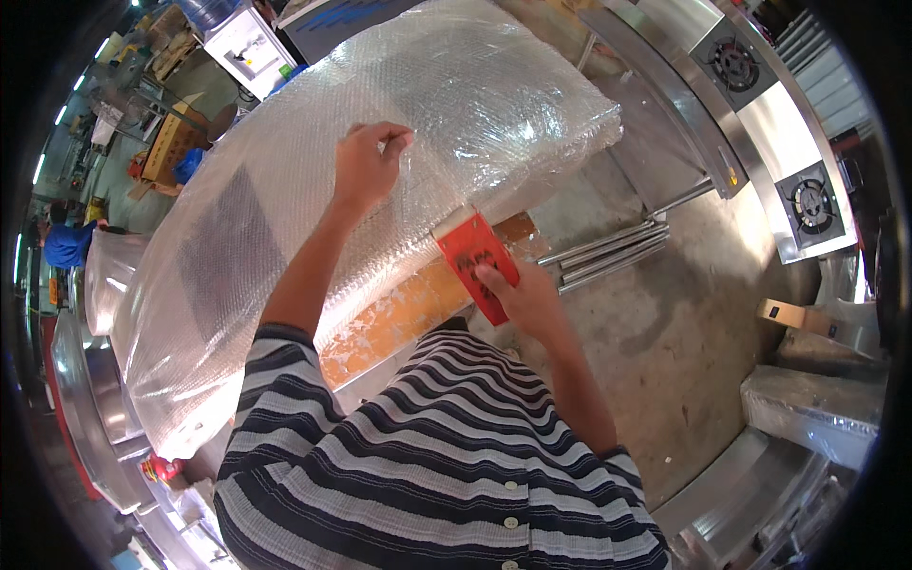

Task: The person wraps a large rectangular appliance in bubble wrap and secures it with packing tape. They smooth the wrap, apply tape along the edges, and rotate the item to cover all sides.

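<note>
My right hand (522, 296) grips a red oblong tape dispenser (472, 264), thumb across its dark-printed face. The dispenser's pale far end touches or lies just above the near edge of a large bundle in clear bubble wrap (313, 157). Over the wrap, farther off and to the left, is my left hand (369, 163), its thumb and forefinger pinched together. What they pinch is too thin and clear to make out; a faint shiny strip seems to run from them toward the dispenser.
An orange-brown scuffed board (389, 323) lies below the bundle's near edge. Metal tubes (613, 255) rest to the right, near a steel counter with gas burners (812, 207). A wrapped box (807, 408) stands at the lower right. Far left, a person in blue (68, 245) is seen.
</note>
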The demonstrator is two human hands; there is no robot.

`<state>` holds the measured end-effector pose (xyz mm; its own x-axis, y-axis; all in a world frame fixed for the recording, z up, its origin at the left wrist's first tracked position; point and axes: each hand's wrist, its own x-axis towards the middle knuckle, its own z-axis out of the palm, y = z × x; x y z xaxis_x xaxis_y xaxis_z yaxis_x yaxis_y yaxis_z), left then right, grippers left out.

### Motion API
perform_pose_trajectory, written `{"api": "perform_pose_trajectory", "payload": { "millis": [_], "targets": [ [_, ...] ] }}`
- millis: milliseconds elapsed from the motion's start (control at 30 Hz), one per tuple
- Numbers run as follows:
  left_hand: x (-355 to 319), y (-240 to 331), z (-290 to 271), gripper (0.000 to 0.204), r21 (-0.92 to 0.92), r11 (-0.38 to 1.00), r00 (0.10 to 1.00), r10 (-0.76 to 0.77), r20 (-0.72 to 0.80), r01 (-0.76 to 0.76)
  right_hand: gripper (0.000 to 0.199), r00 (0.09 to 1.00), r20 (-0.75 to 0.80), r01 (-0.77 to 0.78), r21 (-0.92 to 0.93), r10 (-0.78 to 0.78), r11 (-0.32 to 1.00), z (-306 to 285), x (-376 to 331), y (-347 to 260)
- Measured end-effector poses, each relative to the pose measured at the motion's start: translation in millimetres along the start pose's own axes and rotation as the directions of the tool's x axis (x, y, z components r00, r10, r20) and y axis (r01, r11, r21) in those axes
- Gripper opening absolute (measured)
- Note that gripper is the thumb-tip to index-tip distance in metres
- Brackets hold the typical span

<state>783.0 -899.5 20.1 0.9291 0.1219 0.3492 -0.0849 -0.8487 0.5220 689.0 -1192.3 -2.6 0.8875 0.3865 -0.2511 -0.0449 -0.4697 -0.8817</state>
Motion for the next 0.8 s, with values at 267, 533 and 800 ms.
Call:
{"api": "perform_pose_trajectory", "payload": {
  "millis": [267, 533, 800],
  "targets": [
    [14, -33, 56, 0.049, 0.299, 0.954, 0.922, 0.133, -0.364, -0.02, 0.048, 0.993, -0.039, -0.109, 0.122, 0.114, 0.987, 16, 32, 3],
    [-91, 1, 37, 0.09, 0.119, 0.97, 0.95, 0.177, 0.256, -0.212, 0.047, 0.991, -0.01, -0.13, 0.205, 0.135, 0.97, 12, 27, 20],
    [-133, 20, 89, 0.082, 0.545, 0.836, 0.992, 0.11, -0.065, -0.057, 0.051, 0.991, 0.076, -0.128, 0.276, 0.111, 0.953, 11, 10, 50]
  ]
}}
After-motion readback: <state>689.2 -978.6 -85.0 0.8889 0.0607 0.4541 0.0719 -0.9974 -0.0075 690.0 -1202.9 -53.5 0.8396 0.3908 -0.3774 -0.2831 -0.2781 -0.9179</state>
